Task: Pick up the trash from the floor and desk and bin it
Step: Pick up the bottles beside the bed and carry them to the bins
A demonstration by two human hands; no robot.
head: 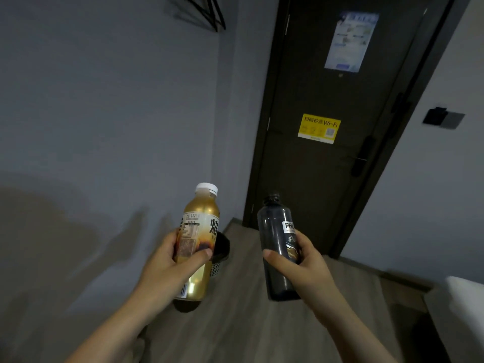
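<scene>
My left hand (167, 268) grips a gold bottle (199, 231) with a white cap and a white label, held upright at chest height. My right hand (303, 265) grips a dark, see-through bottle (275, 226) with no cap and a black label, also upright. Behind the gold bottle, on the floor by the wall, a black mesh bin (221, 254) shows only in part; the bottle hides most of it.
A dark door (314, 179) with a yellow Wi-Fi sticker and a blue notice stands straight ahead. Grey wall runs along the left. A white edge of furniture (466, 292) juts in at the lower right. Wood-look floor (241, 323) lies between them.
</scene>
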